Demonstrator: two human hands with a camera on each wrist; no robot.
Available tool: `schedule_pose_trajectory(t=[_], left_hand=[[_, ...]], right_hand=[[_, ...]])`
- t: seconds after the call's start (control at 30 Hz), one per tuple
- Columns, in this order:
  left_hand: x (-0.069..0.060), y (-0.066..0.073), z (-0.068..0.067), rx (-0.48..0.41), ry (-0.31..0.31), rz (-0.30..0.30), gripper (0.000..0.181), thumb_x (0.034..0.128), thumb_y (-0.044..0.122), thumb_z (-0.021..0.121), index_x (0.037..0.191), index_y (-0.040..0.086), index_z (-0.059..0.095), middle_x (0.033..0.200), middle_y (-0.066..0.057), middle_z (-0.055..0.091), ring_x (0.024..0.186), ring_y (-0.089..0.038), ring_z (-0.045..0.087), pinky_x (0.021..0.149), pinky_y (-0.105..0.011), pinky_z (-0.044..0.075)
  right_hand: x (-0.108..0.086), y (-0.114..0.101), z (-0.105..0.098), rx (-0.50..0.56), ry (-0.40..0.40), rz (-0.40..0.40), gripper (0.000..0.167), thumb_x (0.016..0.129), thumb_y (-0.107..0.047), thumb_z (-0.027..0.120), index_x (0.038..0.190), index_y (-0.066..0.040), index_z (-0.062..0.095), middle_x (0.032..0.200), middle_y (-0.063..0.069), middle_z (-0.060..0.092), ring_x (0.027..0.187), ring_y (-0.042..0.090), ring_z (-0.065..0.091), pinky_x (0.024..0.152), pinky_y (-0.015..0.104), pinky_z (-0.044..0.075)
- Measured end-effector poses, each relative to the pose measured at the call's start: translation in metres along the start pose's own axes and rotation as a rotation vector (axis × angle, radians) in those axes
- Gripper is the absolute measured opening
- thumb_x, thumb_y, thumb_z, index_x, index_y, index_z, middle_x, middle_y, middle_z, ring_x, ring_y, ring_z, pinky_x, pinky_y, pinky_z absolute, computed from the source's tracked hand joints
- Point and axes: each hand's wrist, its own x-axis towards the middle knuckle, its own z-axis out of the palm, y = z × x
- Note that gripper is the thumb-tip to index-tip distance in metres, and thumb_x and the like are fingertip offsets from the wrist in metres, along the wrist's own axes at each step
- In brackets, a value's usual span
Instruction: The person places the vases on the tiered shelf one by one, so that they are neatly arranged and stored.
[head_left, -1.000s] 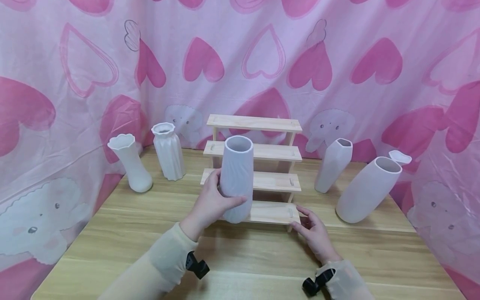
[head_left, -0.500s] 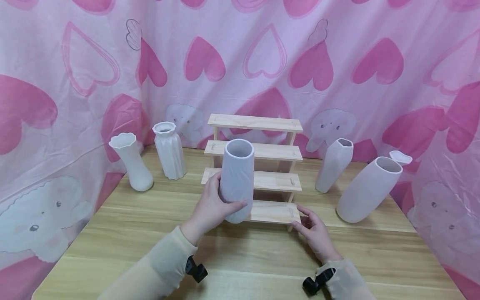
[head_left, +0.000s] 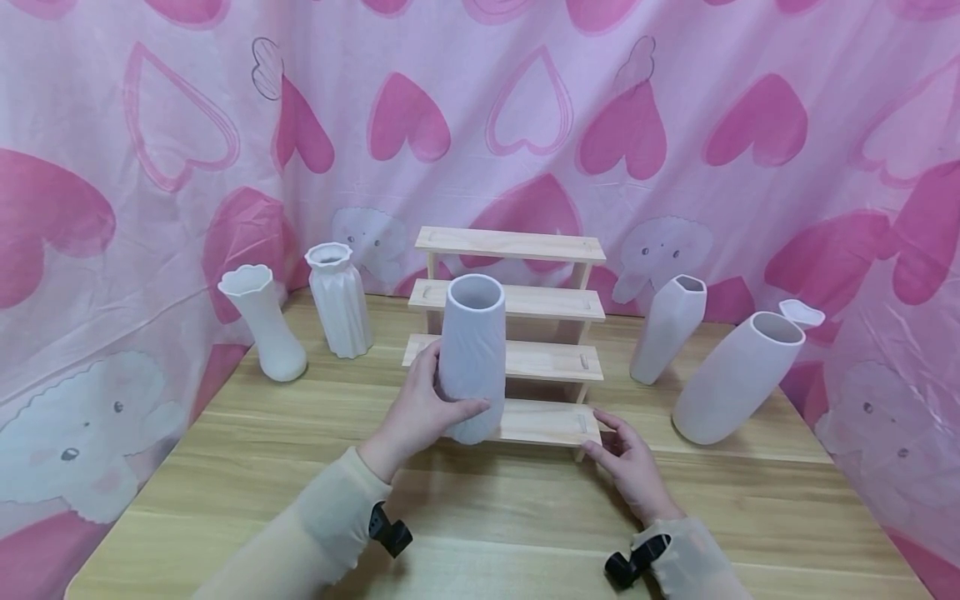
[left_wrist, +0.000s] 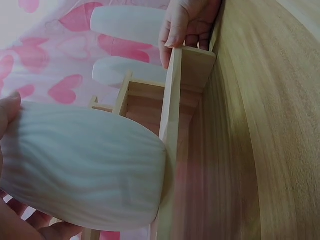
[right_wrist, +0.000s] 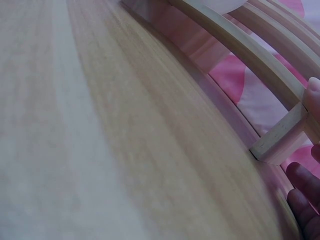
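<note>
A tall white vase point(head_left: 472, 367) with a rippled surface stands upright at the lowest board of a stepped wooden display shelf point(head_left: 551, 423), left of that board's middle. My left hand point(head_left: 420, 408) grips it from the left, thumb across the front and fingers behind. In the left wrist view the vase point(left_wrist: 85, 165) lies sideways in frame, its base at the board's edge. My right hand point(head_left: 630, 467) holds the right end of the lowest board, thumb at the front corner. Only some fingertips point(right_wrist: 302, 180) of it show in the right wrist view, beside the shelf's leg point(right_wrist: 280, 135).
Two white vases with wavy rims, one flared point(head_left: 264, 325) and one pleated point(head_left: 339, 302), stand at the left. On the right are a faceted vase point(head_left: 667, 332) and a wide rounded one point(head_left: 735, 382), with another rim point(head_left: 801, 314) behind. A heart-patterned curtain point(head_left: 465, 100) backs the wooden table point(head_left: 517, 525).
The left hand and the vase have shifted very slightly to the left in the last half second. The right hand stays on the board's end.
</note>
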Motion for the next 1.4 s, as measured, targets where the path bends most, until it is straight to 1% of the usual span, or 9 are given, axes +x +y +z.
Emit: schedule_pose_trajectory(t=[0.13, 0.33, 0.53, 0.73, 0.9, 1.03, 1.13, 1.27, 1.4], left_hand=[[0.006, -0.015, 0.0, 0.005, 0.004, 0.026, 0.089, 0.0671, 0.039, 0.088, 0.139, 0.035, 0.035, 0.132, 0.006, 0.045, 0.119, -0.018, 0.05, 0.099, -0.054, 0.041], [0.008, -0.015, -0.002, 0.004, 0.005, 0.029, 0.087, 0.0659, 0.041, 0.088, 0.136, 0.035, 0.038, 0.13, 0.007, 0.047, 0.117, -0.019, 0.051, 0.097, -0.055, 0.042], [0.008, -0.017, -0.003, 0.017, -0.006, -0.008, 0.091, 0.0655, 0.046, 0.087, 0.139, 0.037, 0.034, 0.132, 0.008, 0.045, 0.12, -0.019, 0.048, 0.1, -0.055, 0.04], [0.004, -0.019, -0.009, -0.01, -0.053, -0.019, 0.093, 0.0707, 0.038, 0.086, 0.143, 0.035, 0.028, 0.136, 0.005, 0.041, 0.122, -0.021, 0.046, 0.103, -0.054, 0.037], [-0.004, -0.022, -0.022, -0.012, -0.076, -0.069, 0.091, 0.0759, 0.03, 0.083, 0.146, 0.035, 0.025, 0.143, 0.003, 0.037, 0.127, -0.027, 0.041, 0.104, -0.057, 0.035], [-0.011, -0.034, -0.039, 0.008, -0.057, -0.098, 0.084, 0.0805, 0.029, 0.079, 0.147, 0.035, 0.027, 0.149, 0.004, 0.032, 0.134, -0.029, 0.035, 0.105, -0.059, 0.033], [-0.015, -0.048, -0.051, 0.009, -0.032, -0.067, 0.077, 0.0837, 0.03, 0.076, 0.147, 0.027, 0.032, 0.149, 0.001, 0.036, 0.135, -0.031, 0.034, 0.106, -0.057, 0.031], [-0.018, -0.067, -0.064, 0.031, 0.02, -0.026, 0.068, 0.0867, 0.027, 0.073, 0.144, 0.016, 0.039, 0.145, -0.007, 0.043, 0.131, -0.032, 0.038, 0.107, -0.054, 0.032], [-0.021, -0.087, -0.071, 0.061, 0.062, -0.026, 0.06, 0.0883, 0.019, 0.071, 0.14, 0.006, 0.043, 0.142, -0.016, 0.045, 0.125, -0.033, 0.043, 0.103, -0.052, 0.036]], right_hand=[[0.0, 0.0, -0.001, 0.0, 0.001, 0.009, 0.059, 0.088, -0.022, 0.071, 0.14, -0.01, 0.046, 0.114, 0.02, 0.062, 0.098, 0.014, 0.059, 0.079, 0.022, 0.047], [0.001, 0.001, -0.001, 0.018, -0.003, 0.007, 0.059, 0.088, -0.021, 0.071, 0.14, -0.009, 0.046, 0.112, 0.02, 0.062, 0.096, 0.012, 0.06, 0.078, 0.022, 0.047], [0.001, 0.001, -0.001, 0.035, -0.001, -0.007, 0.059, 0.088, -0.018, 0.071, 0.14, -0.008, 0.046, 0.11, 0.02, 0.063, 0.095, 0.012, 0.061, 0.078, 0.022, 0.048], [0.001, 0.0, 0.0, 0.039, -0.001, -0.008, 0.059, 0.088, -0.017, 0.071, 0.14, -0.009, 0.046, 0.108, 0.02, 0.064, 0.093, 0.013, 0.061, 0.076, 0.023, 0.048], [0.001, 0.0, 0.0, 0.033, 0.002, -0.007, 0.058, 0.088, -0.018, 0.071, 0.14, -0.009, 0.047, 0.108, 0.02, 0.063, 0.093, 0.013, 0.061, 0.076, 0.023, 0.048], [0.0, 0.0, 0.0, 0.027, 0.006, -0.011, 0.058, 0.088, -0.017, 0.071, 0.14, -0.008, 0.047, 0.107, 0.019, 0.064, 0.093, 0.013, 0.061, 0.076, 0.023, 0.048], [0.0, -0.001, 0.0, 0.025, 0.003, -0.018, 0.058, 0.088, -0.017, 0.071, 0.14, -0.007, 0.046, 0.108, 0.02, 0.064, 0.093, 0.013, 0.061, 0.076, 0.023, 0.048], [0.0, 0.0, 0.001, 0.03, -0.001, -0.017, 0.058, 0.088, -0.016, 0.071, 0.14, -0.007, 0.046, 0.109, 0.02, 0.064, 0.093, 0.012, 0.061, 0.077, 0.022, 0.048], [0.0, 0.0, 0.001, 0.035, 0.001, -0.017, 0.058, 0.088, -0.016, 0.071, 0.139, -0.007, 0.046, 0.108, 0.019, 0.064, 0.093, 0.011, 0.061, 0.076, 0.022, 0.048]])
